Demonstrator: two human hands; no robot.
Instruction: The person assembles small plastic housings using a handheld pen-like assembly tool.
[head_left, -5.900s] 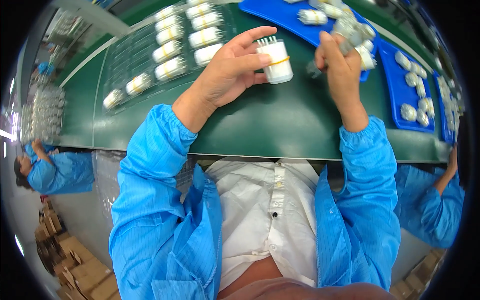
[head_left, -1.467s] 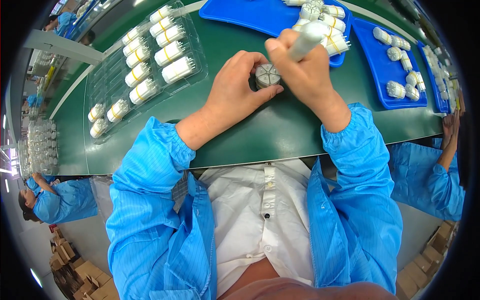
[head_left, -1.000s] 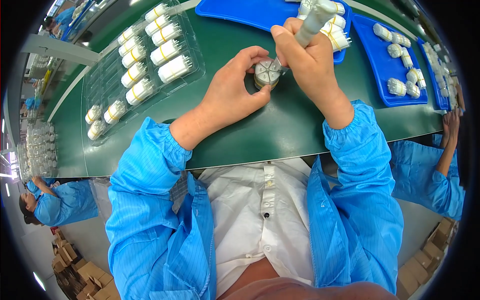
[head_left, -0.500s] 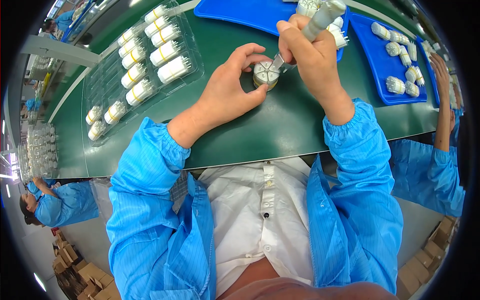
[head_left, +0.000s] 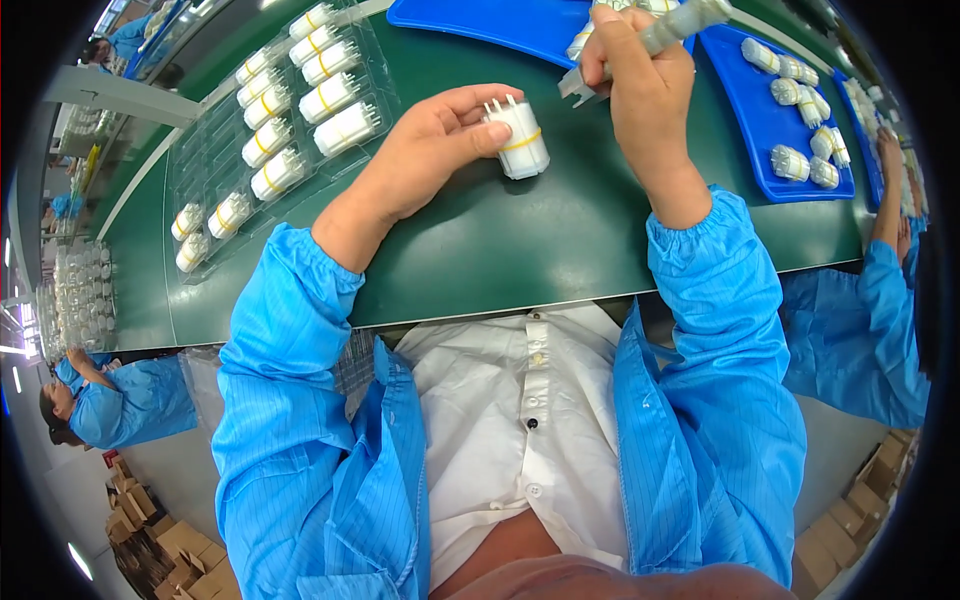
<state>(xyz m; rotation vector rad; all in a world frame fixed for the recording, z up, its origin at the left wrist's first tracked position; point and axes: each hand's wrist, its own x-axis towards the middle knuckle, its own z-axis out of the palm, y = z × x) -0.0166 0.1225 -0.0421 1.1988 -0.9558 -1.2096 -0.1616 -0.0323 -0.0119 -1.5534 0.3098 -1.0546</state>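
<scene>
My left hand (head_left: 420, 150) grips a white cylindrical part (head_left: 524, 150) by its upper side, thumb in front and fingers behind. A yellow band circles the part, and several white prongs stick up from its top end. It is tilted slightly, low over the green table or touching it; I cannot tell which. My right hand (head_left: 645, 100) is closed round the greyish handle of a hand tool (head_left: 688, 24). The tool's flat, notched metal tip points down and left, apart from the part.
A clear plastic tray (head_left: 205, 165) at left carries several similar banded white parts. Blue trays (head_left: 480, 28) (head_left: 745, 130) with more of them lie at the far side and right. A co-worker's arm (head_left: 885, 200) reaches in at far right. The table edge (head_left: 560, 302) runs before me.
My right hand has drawn the tool up and away from the part. My left hand has turned the part from its segmented face upward to its side showing, prongs up.
</scene>
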